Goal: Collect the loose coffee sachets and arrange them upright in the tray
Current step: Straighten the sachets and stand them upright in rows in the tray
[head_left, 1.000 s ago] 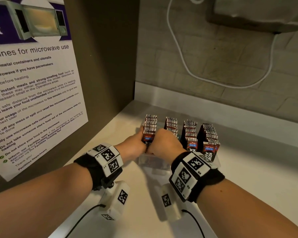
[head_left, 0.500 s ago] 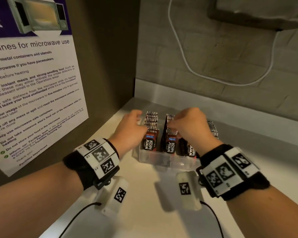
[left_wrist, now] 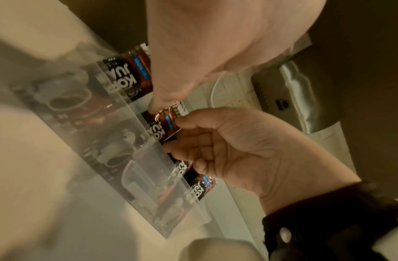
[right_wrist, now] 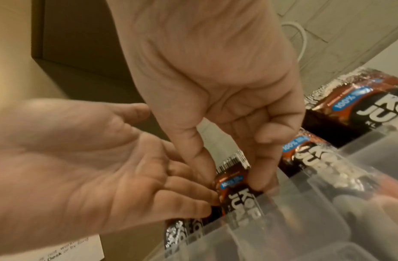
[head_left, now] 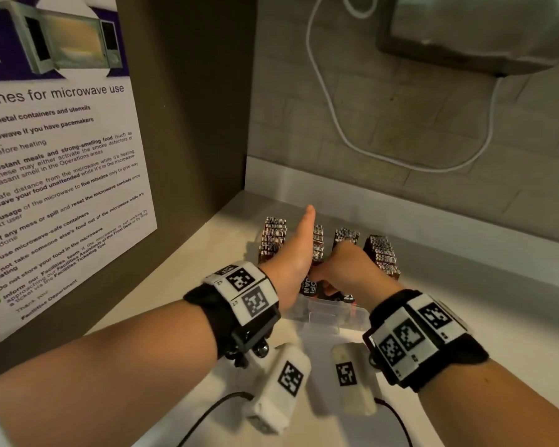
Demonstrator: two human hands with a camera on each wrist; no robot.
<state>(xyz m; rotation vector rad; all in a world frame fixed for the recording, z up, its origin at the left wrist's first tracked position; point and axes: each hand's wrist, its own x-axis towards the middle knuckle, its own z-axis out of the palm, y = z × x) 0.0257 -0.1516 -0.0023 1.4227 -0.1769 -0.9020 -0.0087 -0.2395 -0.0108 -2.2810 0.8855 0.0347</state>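
Observation:
A clear plastic tray (head_left: 323, 317) stands on the white counter near the corner, with several rows of brown-black coffee sachets (head_left: 273, 233) upright in it. My right hand (head_left: 349, 269) is at the front of the second row. Its index finger and thumb pinch the top of the front sachet (right_wrist: 235, 187), seen also as the sachet (left_wrist: 162, 121) in the left wrist view. My left hand (head_left: 296, 253) is just left of it, palm open and thumb pointing up. The left fingertips (right_wrist: 193, 194) touch that sachet's left edge. The tray's front wall (right_wrist: 305, 220) hides the sachets' lower parts.
A dark side panel with a microwave-guidelines poster (head_left: 55, 175) closes off the left. Behind the tray is a tiled wall with a hanging white cable (head_left: 336, 124) and a steel appliance (head_left: 481, 30) up right. Bare counter (head_left: 465, 301) extends right of the tray.
Both hands left the front of the leftmost row and lifted apart. Now the left hand is at the second row with thumb raised, and the right hand has come down and pinched the front sachet.

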